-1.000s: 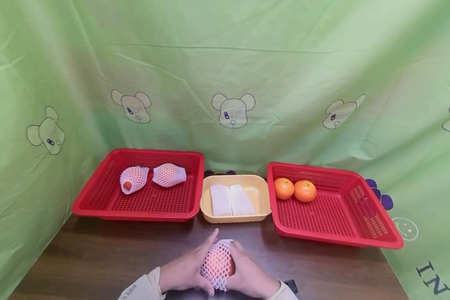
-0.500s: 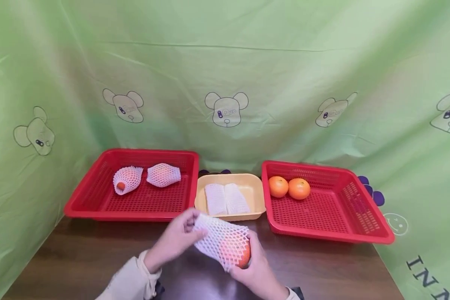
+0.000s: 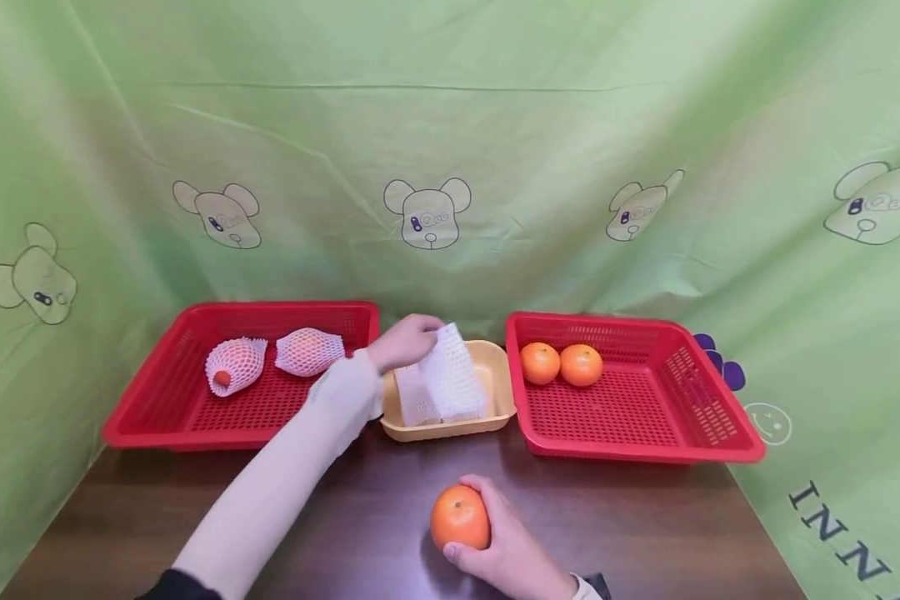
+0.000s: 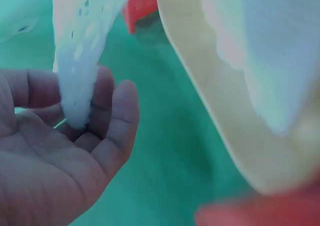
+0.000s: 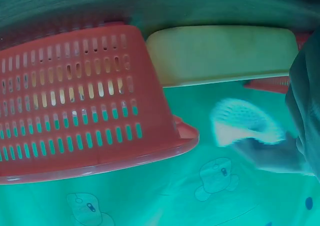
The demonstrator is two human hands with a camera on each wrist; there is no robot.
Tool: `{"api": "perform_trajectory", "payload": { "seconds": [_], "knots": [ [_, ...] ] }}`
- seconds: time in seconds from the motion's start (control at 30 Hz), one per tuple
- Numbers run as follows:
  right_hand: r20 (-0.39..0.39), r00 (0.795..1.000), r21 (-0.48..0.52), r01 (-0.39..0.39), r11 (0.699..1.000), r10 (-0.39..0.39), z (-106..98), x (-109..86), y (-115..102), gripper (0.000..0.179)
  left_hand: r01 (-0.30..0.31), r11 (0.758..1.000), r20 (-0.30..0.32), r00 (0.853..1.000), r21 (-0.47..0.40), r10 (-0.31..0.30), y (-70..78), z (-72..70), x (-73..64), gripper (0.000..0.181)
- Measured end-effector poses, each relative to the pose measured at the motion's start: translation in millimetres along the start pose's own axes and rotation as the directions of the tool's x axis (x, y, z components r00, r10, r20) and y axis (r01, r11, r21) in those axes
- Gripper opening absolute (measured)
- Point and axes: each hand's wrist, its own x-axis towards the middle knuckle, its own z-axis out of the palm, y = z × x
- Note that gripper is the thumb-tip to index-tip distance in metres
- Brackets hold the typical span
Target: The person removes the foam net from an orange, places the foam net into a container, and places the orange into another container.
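In the head view, my left hand (image 3: 407, 340) pinches a white foam net sleeve (image 3: 450, 371) by its upper end, over the cream tray (image 3: 502, 387). The left wrist view shows this foam net (image 4: 80, 56) hanging between the thumb and curled fingers. Another foam net (image 3: 414, 400) lies in the tray, partly covered in the head view by the held one. Low in front, my right hand (image 3: 506, 546) grips a bare orange (image 3: 459, 518) from its right side, close over the table. The right hand is outside the right wrist view.
To the left stands a red basket (image 3: 232, 437) with two net-wrapped fruits (image 3: 310, 351). A second red basket (image 3: 645, 454) on the right holds two bare oranges (image 3: 581, 365). Green cloth (image 3: 435, 125) hangs behind the brown table (image 3: 360, 517).
The foam net has come off the orange. My left hand has carried the net forward and up to the cream tray, while my right hand keeps the orange near the front.
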Motion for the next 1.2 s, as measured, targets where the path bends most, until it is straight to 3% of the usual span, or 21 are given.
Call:
{"api": "perform_trajectory", "payload": {
  "seconds": [0.13, 0.23, 0.4, 0.53, 0.7, 0.83, 1.0, 1.13, 1.2],
  "knots": [
    [0.026, 1.0, 0.004, 0.01, 1.0, -0.01, 3.0, -0.4, -2.5, 0.071, 0.017, 0.999, 0.061, 0.998, 0.04, -0.019, 13.0, 23.2, 39.3, 0.043],
    [0.045, 0.999, 0.01, 0.014, 1.0, -0.014, 5.7, -0.4, -4.2, 0.072, 0.048, 0.994, 0.07, 0.996, 0.095, -0.055, 14.2, 42.0, 57.3, 0.047],
    [0.057, 0.997, -0.002, 0.055, 0.998, -0.055, 8.5, 0.3, -4.3, 0.071, 0.108, 0.965, 0.071, 0.989, 0.239, -0.128, 0.1, 69.9, 70.1, 0.037],
    [0.061, 0.995, -0.004, 0.074, 0.997, -0.073, 7.0, -0.5, -4.4, 0.068, 0.091, 0.916, 0.055, 0.991, 0.39, -0.121, -9.8, 84.9, 71.0, 0.032],
    [0.092, 0.995, 0.048, 0.033, 0.998, -0.037, 1.1, -4.1, -9.0, 0.069, 0.075, 0.865, -0.073, 0.996, 0.497, -0.044, -9.3, 92.9, 65.0, 0.036],
    [0.108, 0.994, 0.055, -0.009, 0.998, 0.003, -10.7, -9.1, -13.4, 0.069, 0.035, 0.872, -0.139, 0.99, 0.488, 0.038, 6.1, 95.5, 51.5, 0.04],
    [0.117, 0.993, -0.039, -0.023, 0.999, 0.027, -37.0, -20.7, -16.6, 0.069, -0.049, 0.881, -0.11, 0.987, 0.47, 0.113, 38.2, 110.7, 16.3, 0.054],
    [0.104, 0.995, -0.149, 0.011, 0.989, 0.005, -69.8, -31.8, -22.7, 0.069, -0.082, 0.87, -0.049, 0.991, 0.486, 0.121, 56.9, 138.9, -7.2, 0.083],
    [0.052, 0.997, -0.205, 0.064, 0.977, -0.054, -88.4, -35.1, -24.4, 0.07, -0.067, 0.865, -0.027, 0.995, 0.497, 0.092, 62.1, 153.1, -12.4, 0.094]
  ]
}}
